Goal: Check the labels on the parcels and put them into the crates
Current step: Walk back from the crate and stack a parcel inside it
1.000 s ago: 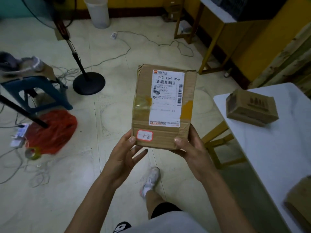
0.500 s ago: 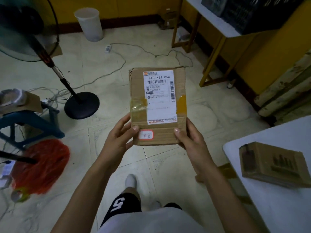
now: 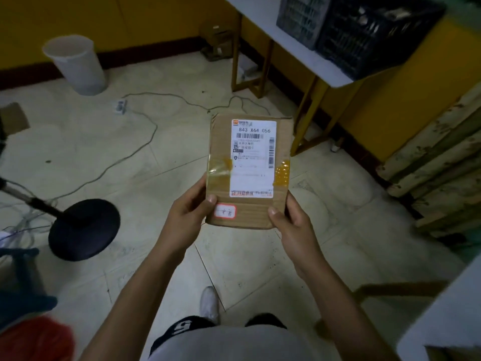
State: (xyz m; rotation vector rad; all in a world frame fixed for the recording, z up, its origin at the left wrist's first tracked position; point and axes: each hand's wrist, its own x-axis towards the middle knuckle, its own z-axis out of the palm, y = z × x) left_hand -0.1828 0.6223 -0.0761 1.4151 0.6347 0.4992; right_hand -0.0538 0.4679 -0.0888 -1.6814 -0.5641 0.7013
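A: Dim?
B: Yes, dull indoor light, corners darkest; the pale floor (image 3: 130, 178) looks brightest.
A: Sharp?
B: The label (image 3: 253, 155) reads clearly — edges bend and smear, the red bundle (image 3: 33, 340) worst; the tape (image 3: 220, 168) glints.

Looks like a plain back room for sorting parcels, not a home. Shown by dark plastic crates (image 3: 374, 35) up on a white counter (image 3: 338, 79), a taped cardboard parcel (image 3: 221, 142) with a shipping label (image 3: 253, 157), yellow walls (image 3: 130, 22), a scuffed tile floor (image 3: 104, 178), loose cable (image 3: 145, 142), a white bin (image 3: 75, 66), a fan stand (image 3: 83, 229) and old planks (image 3: 437, 173) stacked by the wall.
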